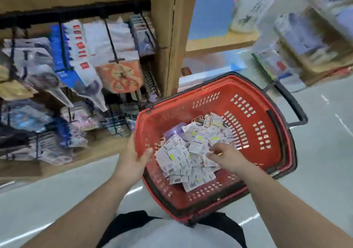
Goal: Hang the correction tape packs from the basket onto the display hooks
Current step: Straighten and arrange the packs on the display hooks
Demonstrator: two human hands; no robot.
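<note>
Locating the stock first, the senior inspector asks: "Where are the correction tape packs [188, 153]?"

"In a loose heap on the bottom of the red basket [257, 102], lying mostly toward its left and near walls," the junior answers.

"And the basket itself?"

"Tilted above the grey floor [324, 152], just right of the wooden shelf upright [172, 37]. Its black handle [295, 106] juts off the far right side. Whether anything besides a hand carries it cannot be told."

"State of the hands?"

"The left hand [133, 160] grips the basket's left rim, with the thumb hooked over to the inside and the fingers on the outside of the wall. The right hand [223, 156] is inside the basket on top of the heap. Its fingers [212, 151] curl down onto the packs and touch them. The view is smeared, so whether they pinch a pack cannot be told."

"The display hooks [112, 43]?"

"Black rods off a black rail [76, 12] at the upper left, on the far side of the upright from the basket. They are loaded with blurred hanging goods [80, 53] and are well apart from both hands."
</note>
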